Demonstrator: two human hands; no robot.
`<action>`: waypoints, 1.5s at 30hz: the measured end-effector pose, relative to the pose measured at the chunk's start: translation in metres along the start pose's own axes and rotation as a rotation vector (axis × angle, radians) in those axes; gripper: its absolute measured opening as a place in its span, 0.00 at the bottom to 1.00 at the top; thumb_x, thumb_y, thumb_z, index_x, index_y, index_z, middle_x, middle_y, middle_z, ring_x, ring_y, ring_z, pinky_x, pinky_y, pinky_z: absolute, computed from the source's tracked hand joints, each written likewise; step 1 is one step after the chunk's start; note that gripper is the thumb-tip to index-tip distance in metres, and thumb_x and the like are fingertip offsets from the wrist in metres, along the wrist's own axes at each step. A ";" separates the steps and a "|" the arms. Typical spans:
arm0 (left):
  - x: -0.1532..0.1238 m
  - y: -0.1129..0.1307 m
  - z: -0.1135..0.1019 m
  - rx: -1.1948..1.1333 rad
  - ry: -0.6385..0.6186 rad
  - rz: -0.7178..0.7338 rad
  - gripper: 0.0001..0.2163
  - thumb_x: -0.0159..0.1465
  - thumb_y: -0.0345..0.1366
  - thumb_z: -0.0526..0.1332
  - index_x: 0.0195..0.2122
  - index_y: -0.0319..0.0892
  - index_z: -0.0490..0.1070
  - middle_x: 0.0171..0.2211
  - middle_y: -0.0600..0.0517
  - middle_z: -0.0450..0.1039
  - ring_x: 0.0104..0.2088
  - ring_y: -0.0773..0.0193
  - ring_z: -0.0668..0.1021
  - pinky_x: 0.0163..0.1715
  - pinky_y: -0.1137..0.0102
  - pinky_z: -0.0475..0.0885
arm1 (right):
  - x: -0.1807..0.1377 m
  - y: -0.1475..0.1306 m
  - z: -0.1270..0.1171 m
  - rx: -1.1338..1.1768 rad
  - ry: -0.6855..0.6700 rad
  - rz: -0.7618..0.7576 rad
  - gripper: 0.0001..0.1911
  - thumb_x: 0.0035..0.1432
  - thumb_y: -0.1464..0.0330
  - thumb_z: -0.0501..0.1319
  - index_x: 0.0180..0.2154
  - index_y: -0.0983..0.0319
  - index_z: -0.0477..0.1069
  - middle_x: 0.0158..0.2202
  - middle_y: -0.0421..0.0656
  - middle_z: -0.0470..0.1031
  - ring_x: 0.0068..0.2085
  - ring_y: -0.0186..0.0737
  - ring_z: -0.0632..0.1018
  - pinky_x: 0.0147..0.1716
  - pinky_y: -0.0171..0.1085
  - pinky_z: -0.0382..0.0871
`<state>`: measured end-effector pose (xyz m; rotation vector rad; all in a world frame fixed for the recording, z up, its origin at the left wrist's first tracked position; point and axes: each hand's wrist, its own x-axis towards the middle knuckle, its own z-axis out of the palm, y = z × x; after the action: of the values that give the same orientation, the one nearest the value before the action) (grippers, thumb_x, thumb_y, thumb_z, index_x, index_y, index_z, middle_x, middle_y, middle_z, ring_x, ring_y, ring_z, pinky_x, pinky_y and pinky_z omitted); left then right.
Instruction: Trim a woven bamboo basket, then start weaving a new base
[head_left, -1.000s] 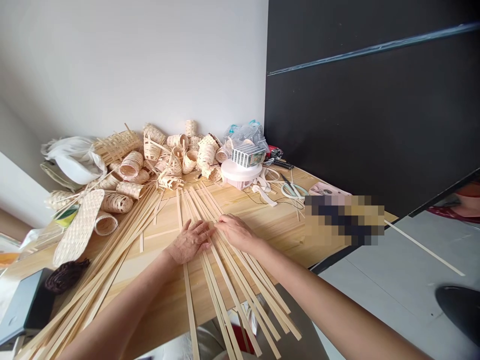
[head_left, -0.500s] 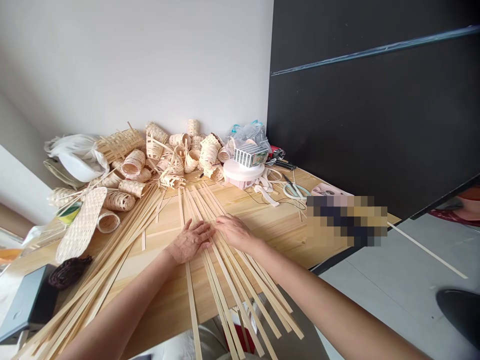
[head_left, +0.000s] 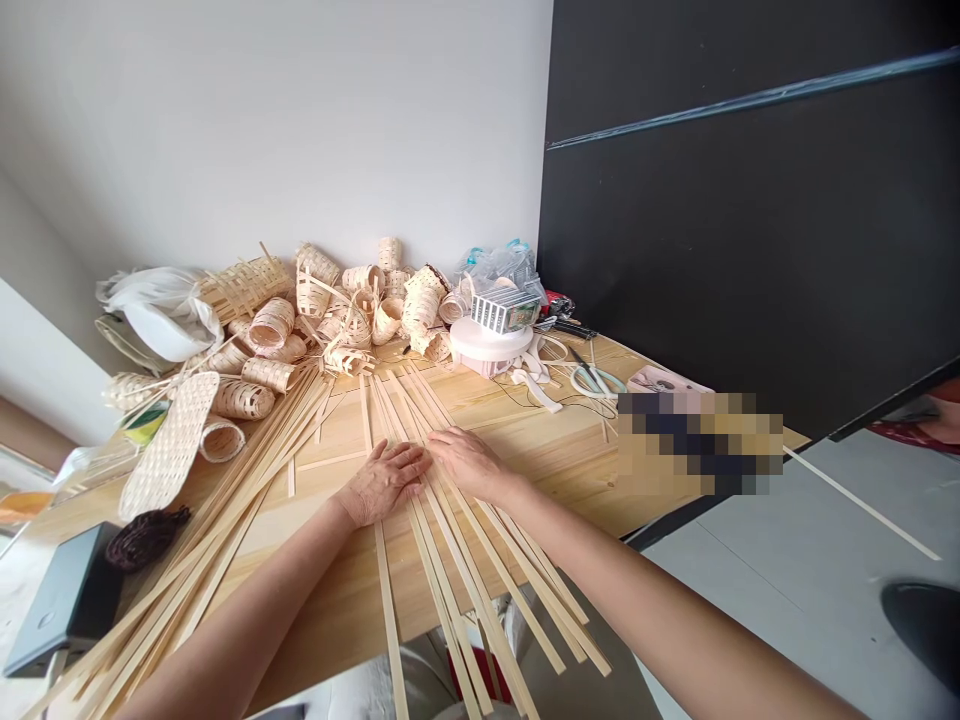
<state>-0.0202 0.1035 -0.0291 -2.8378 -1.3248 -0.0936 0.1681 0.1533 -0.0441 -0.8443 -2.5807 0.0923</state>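
Observation:
Long pale wooden strips fan out across the table and past its front edge. My left hand lies palm down on the strips, its fingers spread. Beside it, my right hand rests on the strips with its fingers bent together at one strip; its thumb and the exact grip are mostly hidden. The fingertips of both hands almost meet. A short crosswise strip lies left of my left hand.
A bundle of strips runs along the left. Woven baskets are heaped at the back, near a white round box. Scissors lie right of it. A grey box and dark yarn are at left. A black panel borders the right.
One strip's front end has shifted left, close against its neighbour. My right hand has moved slightly left over the strips, while my left hand stays nearly still. The view has shifted slightly.

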 end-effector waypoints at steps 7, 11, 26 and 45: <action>-0.001 0.000 0.001 -0.011 0.026 0.020 0.19 0.66 0.41 0.46 0.57 0.44 0.56 0.57 0.45 0.59 0.58 0.54 0.59 0.54 0.50 0.53 | 0.009 -0.001 0.013 0.067 0.026 -0.006 0.21 0.56 0.78 0.51 0.52 0.64 0.63 0.47 0.45 0.72 0.45 0.39 0.69 0.44 0.37 0.62; -0.001 0.000 0.003 -0.010 0.040 0.028 0.19 0.65 0.40 0.47 0.57 0.43 0.56 0.57 0.45 0.58 0.59 0.54 0.58 0.55 0.51 0.54 | 0.008 -0.001 0.018 0.086 0.031 -0.006 0.20 0.56 0.76 0.51 0.51 0.63 0.64 0.45 0.44 0.73 0.44 0.40 0.70 0.43 0.38 0.62; -0.008 -0.035 -0.002 0.084 0.217 0.011 0.16 0.63 0.26 0.48 0.52 0.41 0.62 0.49 0.44 0.65 0.51 0.60 0.67 0.49 0.63 0.66 | 0.005 -0.007 0.016 0.079 0.065 0.019 0.17 0.56 0.78 0.51 0.46 0.61 0.67 0.40 0.44 0.74 0.43 0.39 0.69 0.42 0.37 0.60; 0.000 -0.022 -0.020 0.261 0.119 0.191 0.12 0.65 0.28 0.48 0.46 0.38 0.65 0.42 0.47 0.70 0.44 0.62 0.70 0.50 0.63 0.63 | 0.004 -0.009 0.010 0.021 0.018 -0.036 0.17 0.58 0.75 0.51 0.48 0.57 0.68 0.47 0.40 0.72 0.45 0.39 0.68 0.44 0.37 0.59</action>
<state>-0.0381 0.1175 -0.0095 -2.6732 -0.9606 -0.0798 0.1564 0.1489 -0.0502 -0.7872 -2.5726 0.1002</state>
